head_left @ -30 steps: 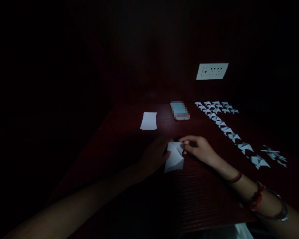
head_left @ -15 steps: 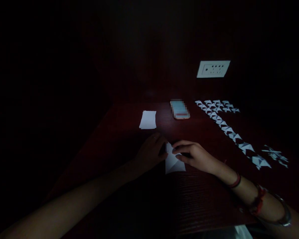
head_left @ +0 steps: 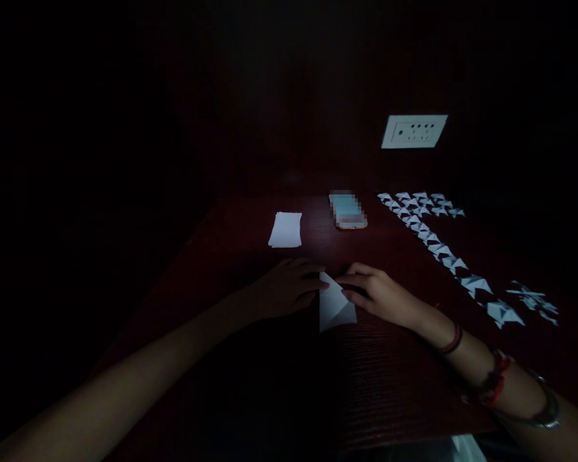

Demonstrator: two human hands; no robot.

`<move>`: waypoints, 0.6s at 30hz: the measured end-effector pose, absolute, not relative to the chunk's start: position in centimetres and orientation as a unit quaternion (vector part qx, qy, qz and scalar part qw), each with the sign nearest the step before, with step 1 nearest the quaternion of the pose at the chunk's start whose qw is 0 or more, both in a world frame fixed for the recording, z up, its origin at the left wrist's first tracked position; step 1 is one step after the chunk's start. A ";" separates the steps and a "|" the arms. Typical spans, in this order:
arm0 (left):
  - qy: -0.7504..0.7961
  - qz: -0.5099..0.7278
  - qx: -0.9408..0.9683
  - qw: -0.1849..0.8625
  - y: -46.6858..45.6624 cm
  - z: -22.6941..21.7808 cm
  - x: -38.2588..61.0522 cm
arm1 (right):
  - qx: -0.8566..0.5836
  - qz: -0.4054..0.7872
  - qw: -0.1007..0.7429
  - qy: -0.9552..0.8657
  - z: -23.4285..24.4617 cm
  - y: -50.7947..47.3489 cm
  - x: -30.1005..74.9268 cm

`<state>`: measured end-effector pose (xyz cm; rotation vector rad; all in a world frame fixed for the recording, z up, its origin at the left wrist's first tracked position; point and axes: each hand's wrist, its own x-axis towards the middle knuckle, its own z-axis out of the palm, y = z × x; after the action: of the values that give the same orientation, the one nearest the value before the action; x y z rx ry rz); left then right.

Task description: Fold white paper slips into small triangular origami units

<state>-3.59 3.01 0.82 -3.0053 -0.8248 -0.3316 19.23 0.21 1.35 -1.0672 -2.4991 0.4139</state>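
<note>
A small white sheet of paper (head_left: pixel 336 308), partly folded to a point at its top, lies on the dark red table (head_left: pixel 395 378) between my hands. My left hand (head_left: pixel 286 289) rests on the table at the sheet's left edge, fingertips pressed together on the top corner. My right hand (head_left: pixel 378 295) lies at the right edge, fingers curled and pressing the fold down. The room is very dark.
A stack of white paper slips (head_left: pixel 286 229) and a phone (head_left: pixel 347 210) lie farther back. Several folded white paper pieces (head_left: pixel 433 240) run in a row along the right, with more (head_left: pixel 532 299) at far right. A white wall socket (head_left: pixel 414 131) sits behind.
The sheet's top flap has been folded down flatter. Both hands shifted slightly, the left one spreading lower along the left edge, the right one pressing at the right edge.
</note>
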 end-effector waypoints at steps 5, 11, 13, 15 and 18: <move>-0.255 -0.111 -0.960 0.017 3.0 0.7 -3.5 | -0.409 0.076 0.134 -0.900 1.5 0.5 18.6; -0.264 -0.093 -0.959 0.038 2.8 0.8 -3.7 | -0.413 0.040 0.097 -0.905 1.8 0.8 18.0; -0.266 -0.095 -0.959 0.037 2.6 0.9 -3.7 | -0.408 0.045 0.096 -0.907 2.0 0.9 18.0; -0.266 -0.098 -0.958 0.034 2.5 1.0 -3.6 | -0.403 0.054 0.092 -0.909 2.2 0.8 18.1; -0.269 -0.106 -0.957 0.030 2.2 1.3 -3.4 | -0.390 0.074 0.091 -0.913 2.8 0.3 18.6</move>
<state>-3.45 2.17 1.28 -2.9508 -0.8288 -0.3263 18.59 0.32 2.83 -1.1593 -2.7130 0.2195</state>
